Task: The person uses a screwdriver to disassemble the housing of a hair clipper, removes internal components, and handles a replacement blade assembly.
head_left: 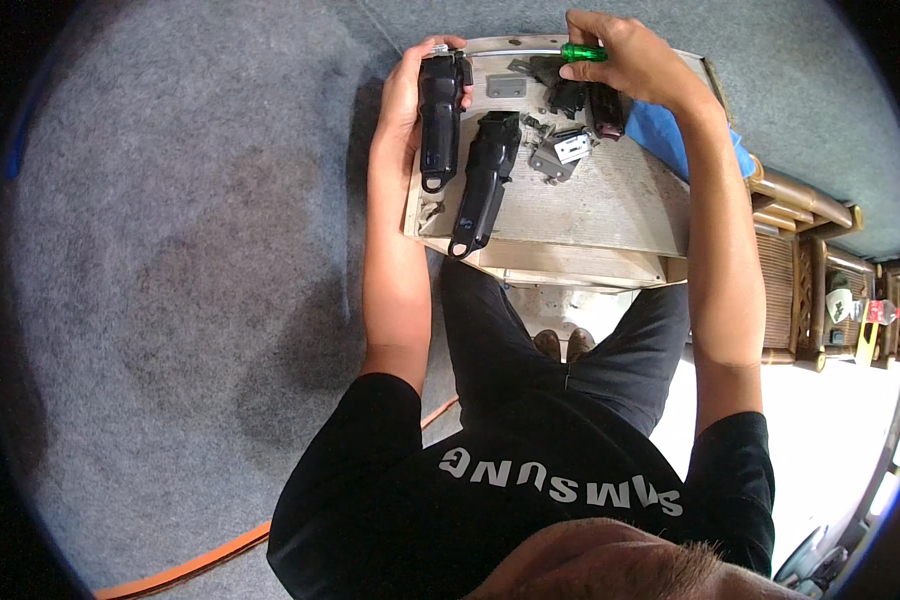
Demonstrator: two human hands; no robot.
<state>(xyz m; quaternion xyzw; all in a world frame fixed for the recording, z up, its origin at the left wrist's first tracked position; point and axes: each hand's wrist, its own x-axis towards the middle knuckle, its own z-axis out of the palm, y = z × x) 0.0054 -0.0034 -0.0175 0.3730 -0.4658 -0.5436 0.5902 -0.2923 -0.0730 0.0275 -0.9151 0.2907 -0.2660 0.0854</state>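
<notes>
My left hand grips a black hair clipper body at the left end of a small whitish table. My right hand holds a screwdriver with a green handle; its metal shaft runs left to the top end of that clipper. A second black clipper shell lies on the table just right of the first. Several loose parts, grey metal pieces and dark plastic pieces, lie between the shell and my right hand.
A blue cloth lies at the table's right edge. Bamboo furniture with small items stands further right. Grey carpet covers the floor, and an orange cable crosses it at the lower left.
</notes>
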